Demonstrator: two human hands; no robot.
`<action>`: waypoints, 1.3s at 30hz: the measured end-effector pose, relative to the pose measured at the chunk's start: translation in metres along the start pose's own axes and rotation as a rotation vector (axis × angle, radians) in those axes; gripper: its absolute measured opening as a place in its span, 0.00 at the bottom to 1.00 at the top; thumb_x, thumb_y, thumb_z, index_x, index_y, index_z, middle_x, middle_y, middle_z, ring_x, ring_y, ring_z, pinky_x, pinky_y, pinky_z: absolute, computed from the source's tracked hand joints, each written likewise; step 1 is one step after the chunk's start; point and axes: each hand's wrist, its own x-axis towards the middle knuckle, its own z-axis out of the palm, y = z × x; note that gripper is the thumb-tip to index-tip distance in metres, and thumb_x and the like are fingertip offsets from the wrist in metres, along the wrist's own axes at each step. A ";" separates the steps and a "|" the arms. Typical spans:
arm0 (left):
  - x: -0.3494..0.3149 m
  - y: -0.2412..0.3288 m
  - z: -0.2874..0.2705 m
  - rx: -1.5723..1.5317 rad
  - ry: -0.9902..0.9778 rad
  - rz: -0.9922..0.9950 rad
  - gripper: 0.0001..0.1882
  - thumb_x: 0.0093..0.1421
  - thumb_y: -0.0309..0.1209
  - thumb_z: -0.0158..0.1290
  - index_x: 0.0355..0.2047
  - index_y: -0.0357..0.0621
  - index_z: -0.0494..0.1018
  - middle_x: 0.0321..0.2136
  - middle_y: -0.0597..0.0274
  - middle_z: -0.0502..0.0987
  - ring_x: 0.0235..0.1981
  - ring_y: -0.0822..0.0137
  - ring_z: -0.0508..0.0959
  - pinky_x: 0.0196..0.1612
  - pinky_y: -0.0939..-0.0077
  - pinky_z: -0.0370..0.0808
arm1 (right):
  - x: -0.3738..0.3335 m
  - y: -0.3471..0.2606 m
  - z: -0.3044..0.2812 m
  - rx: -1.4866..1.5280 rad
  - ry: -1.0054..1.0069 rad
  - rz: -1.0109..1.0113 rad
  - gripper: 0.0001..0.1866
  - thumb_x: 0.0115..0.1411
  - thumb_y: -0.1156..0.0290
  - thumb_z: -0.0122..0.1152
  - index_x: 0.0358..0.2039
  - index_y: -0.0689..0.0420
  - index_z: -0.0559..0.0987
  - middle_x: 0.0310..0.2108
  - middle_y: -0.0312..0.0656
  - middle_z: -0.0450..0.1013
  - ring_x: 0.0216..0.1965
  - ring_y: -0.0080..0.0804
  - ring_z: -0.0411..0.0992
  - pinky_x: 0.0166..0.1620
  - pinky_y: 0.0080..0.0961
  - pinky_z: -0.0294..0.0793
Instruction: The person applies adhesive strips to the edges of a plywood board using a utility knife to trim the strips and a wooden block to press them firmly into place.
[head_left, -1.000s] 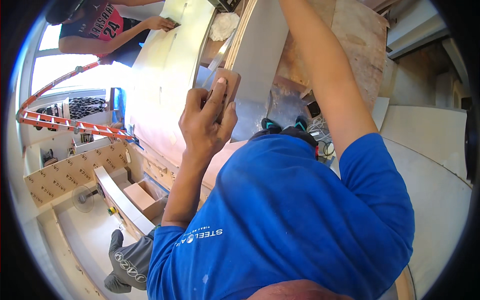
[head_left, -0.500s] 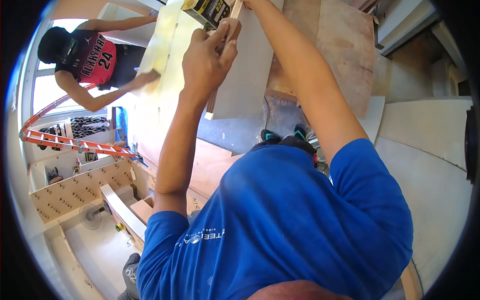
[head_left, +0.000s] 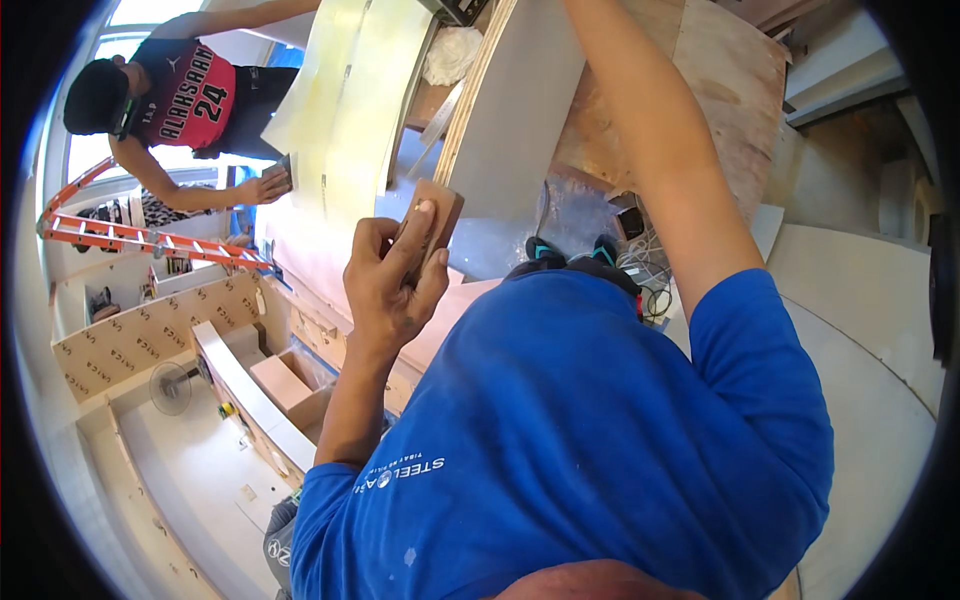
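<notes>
left hand (head_left: 393,283): gripping the brown sanding block (head_left: 437,216), index finger laid on the upper face, thumb along the right side. right hand: beyond the upper limit of the view; its grip cannot be told. only the right forearm (head_left: 670,130) shows, passing over the bare plywood sheet (head_left: 725,90).

block position: in the left hand, just beside the near end of the layered edge (head_left: 478,92) of the grey-faced plywood panel (head_left: 530,120). contact between block and edge cannot be confirmed. beyond the left hand, to the left of the layered edge, are a thin metallic strip (head_left: 440,122) and a wad of white cloth (head_left: 453,57). ahead and to the left, a co-worker (head_left: 185,90) holds a dark pad (head_left: 286,174) at the border of a yellowish panel (head_left: 345,120).

caution, tilt: if the block rolls while pressed on the layered edge, the corner may round over or the grey face may scuff; uneven finger pressure would be the cause.

caution, end of edge: a stroke that overruns the near end could chip the outer plies or let the block slip from the fingertips.

caution, panel shift: should the panel lack firm support, sideways pressure could move it. the right hand's part in steadying it is not visible.

caution, footing: loose cables (head_left: 648,268) lie to the right of the left hand, near the slippers (head_left: 545,250); a step there could snag a foot.
</notes>
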 end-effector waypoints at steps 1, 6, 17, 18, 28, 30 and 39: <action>0.005 -0.001 0.004 0.017 0.024 0.026 0.28 0.54 0.28 0.65 0.57 0.47 0.80 0.31 0.55 0.71 0.28 0.63 0.74 0.31 0.69 0.74 | 0.002 0.003 0.002 0.013 0.002 -0.010 0.49 0.53 0.71 0.63 0.74 0.57 0.51 0.70 0.60 0.56 0.67 0.65 0.62 0.68 0.47 0.69; 0.042 0.001 0.021 0.088 0.044 0.090 0.28 0.52 0.30 0.66 0.56 0.51 0.81 0.30 0.56 0.69 0.26 0.60 0.73 0.28 0.67 0.74 | 0.019 0.021 0.011 0.026 0.029 -0.060 0.50 0.52 0.72 0.63 0.74 0.59 0.52 0.70 0.60 0.55 0.67 0.65 0.62 0.68 0.47 0.68; 0.191 -0.014 0.079 0.082 0.153 0.145 0.21 0.58 0.36 0.65 0.53 0.53 0.83 0.31 0.54 0.74 0.31 0.55 0.79 0.34 0.63 0.77 | 0.000 -0.004 0.026 -0.029 -0.008 0.002 0.48 0.54 0.71 0.60 0.74 0.58 0.51 0.73 0.55 0.51 0.68 0.68 0.57 0.68 0.62 0.61; 0.211 -0.018 0.095 0.046 0.182 0.171 0.21 0.58 0.37 0.65 0.53 0.52 0.83 0.30 0.54 0.74 0.30 0.56 0.79 0.34 0.64 0.76 | 0.012 0.005 0.024 0.008 0.000 -0.028 0.49 0.53 0.71 0.60 0.74 0.59 0.50 0.73 0.58 0.49 0.69 0.69 0.56 0.70 0.59 0.59; 0.111 -0.032 0.020 -0.088 0.086 0.014 0.23 0.57 0.35 0.66 0.54 0.45 0.82 0.27 0.58 0.72 0.26 0.64 0.73 0.31 0.71 0.70 | 0.040 0.031 0.014 0.045 0.116 -0.118 0.49 0.48 0.73 0.63 0.72 0.63 0.55 0.71 0.60 0.54 0.69 0.63 0.60 0.71 0.45 0.63; 0.052 -0.017 0.009 -0.022 0.010 0.017 0.25 0.55 0.30 0.66 0.55 0.46 0.82 0.30 0.56 0.72 0.26 0.64 0.73 0.30 0.71 0.71 | 0.046 0.041 0.023 0.039 0.144 -0.131 0.49 0.49 0.74 0.62 0.72 0.62 0.55 0.71 0.60 0.54 0.68 0.64 0.60 0.71 0.45 0.63; 0.065 -0.006 0.029 0.073 0.026 0.097 0.28 0.53 0.29 0.66 0.57 0.49 0.81 0.31 0.56 0.70 0.26 0.61 0.73 0.29 0.67 0.74 | 0.035 0.027 0.022 0.087 0.081 -0.134 0.46 0.52 0.74 0.59 0.72 0.63 0.55 0.71 0.61 0.53 0.69 0.66 0.58 0.71 0.48 0.61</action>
